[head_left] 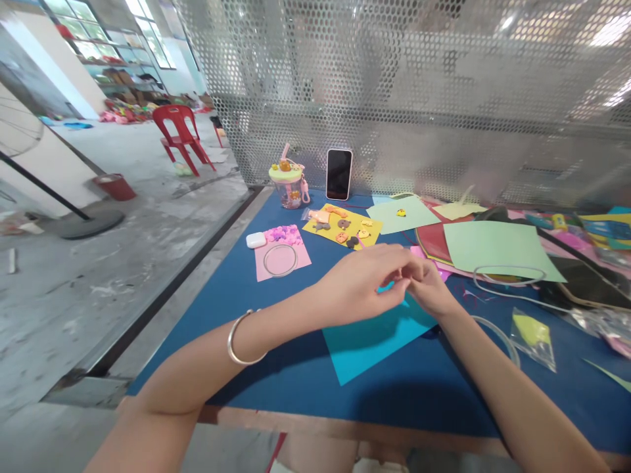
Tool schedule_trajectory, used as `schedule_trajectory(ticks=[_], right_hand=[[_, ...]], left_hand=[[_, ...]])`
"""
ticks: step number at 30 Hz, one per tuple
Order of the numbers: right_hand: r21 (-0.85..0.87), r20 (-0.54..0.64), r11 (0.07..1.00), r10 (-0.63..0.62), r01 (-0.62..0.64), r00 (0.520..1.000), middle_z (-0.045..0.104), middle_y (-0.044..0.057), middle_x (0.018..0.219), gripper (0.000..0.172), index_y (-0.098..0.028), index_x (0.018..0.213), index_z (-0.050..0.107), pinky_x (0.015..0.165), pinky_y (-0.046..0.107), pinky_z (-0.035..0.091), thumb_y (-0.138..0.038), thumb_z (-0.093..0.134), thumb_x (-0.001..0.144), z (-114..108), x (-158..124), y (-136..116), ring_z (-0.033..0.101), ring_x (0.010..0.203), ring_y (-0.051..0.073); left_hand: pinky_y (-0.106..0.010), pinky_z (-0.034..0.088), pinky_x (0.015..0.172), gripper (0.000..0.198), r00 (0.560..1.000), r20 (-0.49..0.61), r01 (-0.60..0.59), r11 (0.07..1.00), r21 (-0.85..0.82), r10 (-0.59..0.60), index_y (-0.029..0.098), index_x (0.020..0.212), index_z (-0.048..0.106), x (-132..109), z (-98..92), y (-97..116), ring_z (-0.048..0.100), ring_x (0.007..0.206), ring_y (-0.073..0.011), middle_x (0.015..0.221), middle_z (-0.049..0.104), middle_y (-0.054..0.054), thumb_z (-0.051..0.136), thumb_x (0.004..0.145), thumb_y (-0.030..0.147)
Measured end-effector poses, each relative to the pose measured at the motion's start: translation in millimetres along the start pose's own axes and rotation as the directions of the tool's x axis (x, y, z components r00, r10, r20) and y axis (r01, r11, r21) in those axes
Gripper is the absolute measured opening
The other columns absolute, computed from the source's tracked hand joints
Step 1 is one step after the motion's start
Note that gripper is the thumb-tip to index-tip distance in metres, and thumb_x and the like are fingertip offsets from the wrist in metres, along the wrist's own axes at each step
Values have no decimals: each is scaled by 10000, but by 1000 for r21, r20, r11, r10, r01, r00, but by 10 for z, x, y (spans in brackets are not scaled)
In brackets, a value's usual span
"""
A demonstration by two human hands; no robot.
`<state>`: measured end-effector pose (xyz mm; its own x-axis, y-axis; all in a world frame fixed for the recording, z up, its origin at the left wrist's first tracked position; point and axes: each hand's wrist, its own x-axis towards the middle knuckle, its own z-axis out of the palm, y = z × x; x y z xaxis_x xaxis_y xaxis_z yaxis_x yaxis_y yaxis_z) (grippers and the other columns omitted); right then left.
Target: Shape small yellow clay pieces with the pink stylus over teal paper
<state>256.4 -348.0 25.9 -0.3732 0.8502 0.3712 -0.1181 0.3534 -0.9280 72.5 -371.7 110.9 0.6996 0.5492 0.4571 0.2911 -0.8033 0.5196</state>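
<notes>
My left hand [362,279] and my right hand [431,289] meet above a turquoise paper sheet [374,338] on the blue table [276,315]. Both hands have their fingertips pinched together around something small that I cannot make out. A silver bangle [241,336] circles my left wrist. A clear ring [497,332] lies just right of my right forearm.
A pink sheet [282,253] carries a clear ring and purple bits, with a white earbud case [256,240] beside it. A yellow sheet [342,226] holds small charms. Behind stand a decorated cup [288,180], a phone [339,173] against the perforated metal screen, green sheets [497,249] and plastic bags [535,335].
</notes>
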Motion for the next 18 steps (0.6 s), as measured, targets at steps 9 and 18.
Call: schedule_trajectory(ticks=[9, 18], right_hand=[[-694, 5, 720, 19, -10, 1000, 696, 85, 971, 308, -198, 927, 669, 868, 410, 474, -397, 435, 917, -155, 94, 143, 631, 938, 231], [-968, 144, 216, 65, 127, 987, 643, 88, 1125, 289, -223, 1089, 631, 951, 466, 380, -379, 537, 865, -318, 69, 352, 581, 1065, 266]], left_hand=[[-284, 430, 695, 164, 943, 37, 276, 839, 468, -331, 167, 854, 625, 5, -1, -644, 600, 867, -202, 897, 651, -59, 480, 847, 242], [-276, 442, 667, 227, 842, 198, 339, 779, 527, -501, 193, 879, 676, -29, 239, -843, 623, 887, -242, 884, 675, -78, 580, 806, 386]])
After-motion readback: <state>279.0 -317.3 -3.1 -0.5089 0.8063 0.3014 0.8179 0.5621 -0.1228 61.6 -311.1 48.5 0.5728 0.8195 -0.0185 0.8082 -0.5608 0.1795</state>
